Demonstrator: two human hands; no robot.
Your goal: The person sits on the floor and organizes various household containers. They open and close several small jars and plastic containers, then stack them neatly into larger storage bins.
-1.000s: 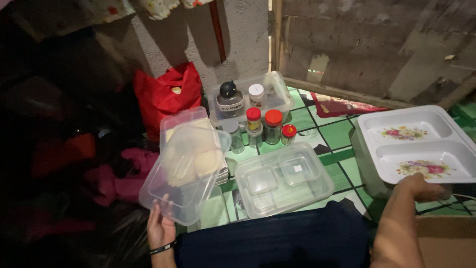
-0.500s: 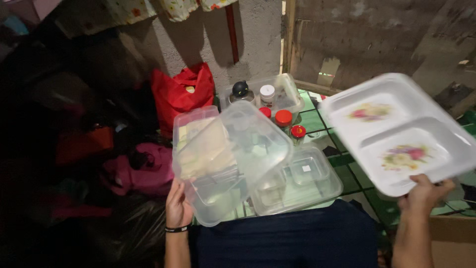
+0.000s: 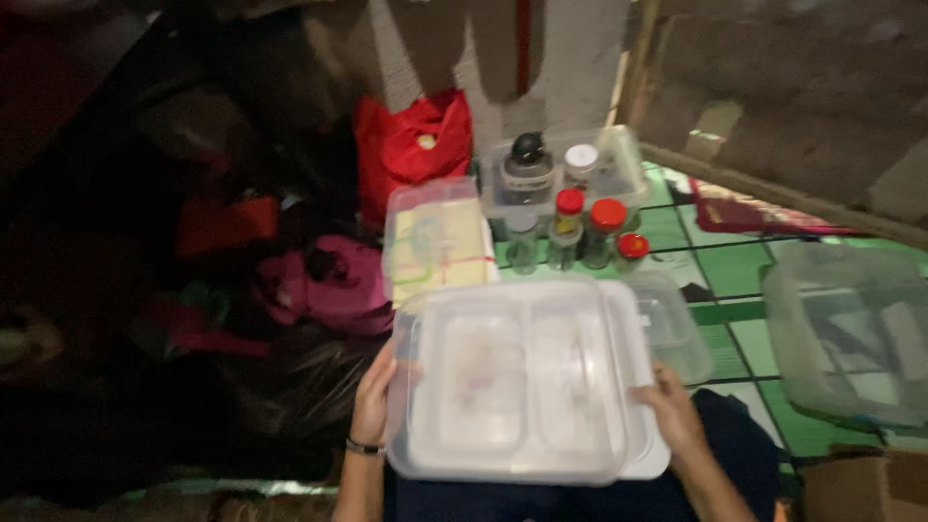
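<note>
1. A lid [image 3: 503, 387] lies over a tray [image 3: 646, 454], held between both hands.
2. Jars [image 3: 580, 227] stand behind it, a tub [image 3: 565, 174] behind them.
3. A bag [image 3: 411, 145] sits left of the tub.
4. Another tub [image 3: 851, 329] lies right, on the floor [image 3: 735, 266].

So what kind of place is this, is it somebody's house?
Probably a home floor corner used for kitchen storage. Spice jars stand on a green tiled floor by a rough wall, with plastic boxes and a red bag around.

A red bag [image 3: 414, 145] stood against the wall, a cardboard box [image 3: 863, 486] lay at lower right, and red-capped jars [image 3: 590, 230] carried pale labels.
</note>
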